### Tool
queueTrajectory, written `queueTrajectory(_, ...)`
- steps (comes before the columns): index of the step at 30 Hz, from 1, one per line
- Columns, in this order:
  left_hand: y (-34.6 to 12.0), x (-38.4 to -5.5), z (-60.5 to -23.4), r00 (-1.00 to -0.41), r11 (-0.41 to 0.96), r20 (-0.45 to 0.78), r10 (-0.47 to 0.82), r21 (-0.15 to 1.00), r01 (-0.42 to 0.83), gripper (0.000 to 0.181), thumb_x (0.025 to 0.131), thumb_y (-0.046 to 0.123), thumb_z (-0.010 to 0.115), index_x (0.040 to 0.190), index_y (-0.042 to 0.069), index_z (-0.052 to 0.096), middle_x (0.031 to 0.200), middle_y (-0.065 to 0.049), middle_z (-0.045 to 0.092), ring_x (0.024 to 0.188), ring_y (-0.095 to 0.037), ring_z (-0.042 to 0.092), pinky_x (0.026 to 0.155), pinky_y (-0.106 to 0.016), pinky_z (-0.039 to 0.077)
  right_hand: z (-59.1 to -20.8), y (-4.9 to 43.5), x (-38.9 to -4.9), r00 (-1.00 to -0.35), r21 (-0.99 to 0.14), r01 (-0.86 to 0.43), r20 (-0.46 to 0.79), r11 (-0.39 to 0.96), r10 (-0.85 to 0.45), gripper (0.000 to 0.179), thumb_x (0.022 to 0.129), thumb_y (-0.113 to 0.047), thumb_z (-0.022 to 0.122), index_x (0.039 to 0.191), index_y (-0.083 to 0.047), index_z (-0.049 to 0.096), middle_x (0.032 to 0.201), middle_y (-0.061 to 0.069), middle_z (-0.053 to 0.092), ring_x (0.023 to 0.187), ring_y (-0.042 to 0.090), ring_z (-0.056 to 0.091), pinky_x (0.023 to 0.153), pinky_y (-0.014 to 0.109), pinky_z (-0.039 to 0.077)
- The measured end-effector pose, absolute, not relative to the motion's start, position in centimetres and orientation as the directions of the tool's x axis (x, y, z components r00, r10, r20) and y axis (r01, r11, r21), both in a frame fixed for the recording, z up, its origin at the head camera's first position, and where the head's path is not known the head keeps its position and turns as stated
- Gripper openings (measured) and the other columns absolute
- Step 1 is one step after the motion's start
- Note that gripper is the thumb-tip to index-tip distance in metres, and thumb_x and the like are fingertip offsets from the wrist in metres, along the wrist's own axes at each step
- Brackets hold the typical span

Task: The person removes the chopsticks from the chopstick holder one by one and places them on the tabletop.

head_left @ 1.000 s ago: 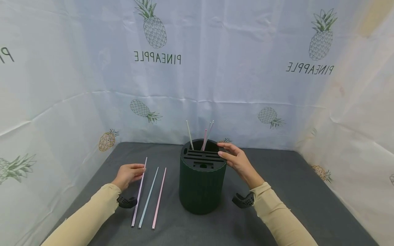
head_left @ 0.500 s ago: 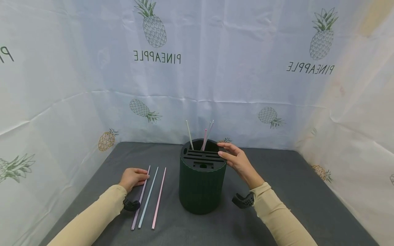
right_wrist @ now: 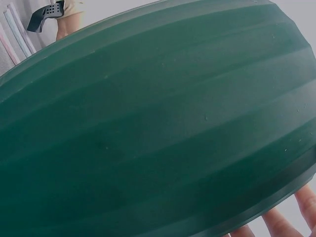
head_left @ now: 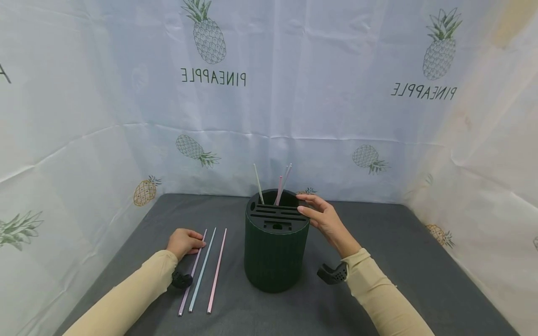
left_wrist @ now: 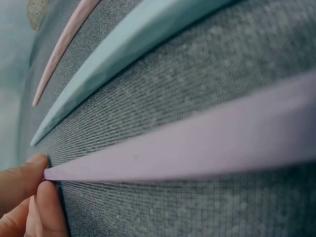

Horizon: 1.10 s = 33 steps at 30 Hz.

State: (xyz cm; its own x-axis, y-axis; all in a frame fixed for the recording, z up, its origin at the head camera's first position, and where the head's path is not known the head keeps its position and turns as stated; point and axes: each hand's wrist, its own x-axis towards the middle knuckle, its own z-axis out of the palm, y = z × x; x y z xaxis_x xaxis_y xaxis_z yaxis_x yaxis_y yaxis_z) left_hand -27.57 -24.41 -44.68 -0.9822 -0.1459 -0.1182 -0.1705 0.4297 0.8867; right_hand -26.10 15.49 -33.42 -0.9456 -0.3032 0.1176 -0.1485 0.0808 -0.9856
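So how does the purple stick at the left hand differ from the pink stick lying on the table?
The purple stick is pinched near its far end by the left hand; the pink stick is untouched. The purple stick is farther from the green holder, the pink stick nearer, with the blue stick between them. Both are long, slim and slanted much alike.

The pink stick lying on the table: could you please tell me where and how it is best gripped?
I would pinch the pink stick around mid-length, from above and slightly right, across its width. It is long, thin and lies flat, so the middle should balance best; the blue stick lies close on its left, while a wider gap separates it from the green holder.
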Motion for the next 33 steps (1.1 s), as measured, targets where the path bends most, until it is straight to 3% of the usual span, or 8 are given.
queueTrajectory(9, -24.6, -27.1, -43.8, -0.984, 0.422, -0.111, -0.137, 0.893, -0.159, 0.035, 0.079, 0.002, 0.076, 0.109, -0.012, 0.064, 0.099, -0.021, 0.067, 0.071, -0.013, 0.065, 0.064, -0.032, 0.06, -33.3, 15.4, -26.0, -0.943, -0.986, -0.149, 0.118, 0.077, -0.312, 0.051, 0.095, -0.029, 0.063, 0.141, -0.014, 0.047, 0.158, 0.005, 0.025, 0.145, 0.029, 0.024, 0.114, 0.064, 0.024)
queueTrajectory(14, -24.4, -27.3, -41.7, -0.995, 0.338, -0.067, -0.075, 0.937, -0.088, 0.044, 0.089, 0.011, 0.07, 0.126, -0.009, 0.056, 0.118, -0.023, 0.063, 0.098, -0.024, 0.068, 0.086, -0.04, 0.058, -33.3, 15.5, -26.0, -0.942, -0.984, -0.157, 0.122, 0.089, -0.312, 0.051, 0.095, -0.031, 0.063, 0.141, -0.016, 0.048, 0.157, 0.003, 0.027, 0.146, 0.028, 0.023, 0.113, 0.063, 0.024)
queueTrajectory(18, -23.4, -27.4, -38.4, -0.999, 0.234, -0.032, -0.011, 0.972, -0.034, 0.051, 0.094, 0.02, 0.065, 0.137, -0.002, 0.049, 0.125, -0.013, 0.059, 0.113, -0.021, 0.062, 0.097, -0.037, 0.052, -33.3, 15.6, -25.9, -0.942, -0.983, -0.158, 0.123, 0.09, -0.311, 0.051, 0.095, -0.031, 0.063, 0.141, -0.016, 0.048, 0.157, 0.004, 0.026, 0.146, 0.028, 0.022, 0.113, 0.064, 0.024)
queueTrajectory(24, -20.7, -27.4, -32.4, -0.997, 0.053, 0.021, 0.068, 0.998, 0.025, 0.05, 0.093, 0.024, 0.066, 0.137, 0.007, 0.049, 0.116, 0.003, 0.056, 0.104, -0.008, 0.061, 0.093, -0.025, 0.053, -33.3, 15.5, -26.0, -0.941, -0.983, -0.159, 0.123, 0.09, -0.314, 0.051, 0.094, -0.031, 0.063, 0.141, -0.015, 0.048, 0.158, 0.005, 0.025, 0.146, 0.028, 0.021, 0.114, 0.064, 0.023)
queueTrajectory(27, -18.9, -27.5, -29.9, -0.992, 0.001, 0.053, 0.114, 0.999, 0.053, 0.046, 0.092, 0.021, 0.068, 0.134, 0.008, 0.052, 0.116, 0.001, 0.056, 0.103, -0.01, 0.062, 0.092, -0.024, 0.054, -33.4, 15.5, -26.0, -0.942, -0.984, -0.156, 0.121, 0.091, -0.314, 0.052, 0.094, -0.031, 0.063, 0.141, -0.015, 0.047, 0.158, 0.005, 0.025, 0.146, 0.028, 0.021, 0.113, 0.064, 0.023)
queueTrajectory(33, -15.6, -27.6, -27.1, -0.973, -0.006, 0.095, 0.211, 0.995, 0.096, 0.044, 0.094, 0.011, 0.064, 0.135, 0.006, 0.05, 0.129, -0.01, 0.052, 0.118, -0.023, 0.056, 0.094, -0.027, 0.053, -33.3, 15.5, -26.0, -0.946, -0.984, -0.149, 0.114, 0.096, -0.303, 0.05, 0.095, -0.031, 0.063, 0.14, -0.016, 0.048, 0.156, 0.003, 0.028, 0.145, 0.028, 0.024, 0.114, 0.063, 0.024)
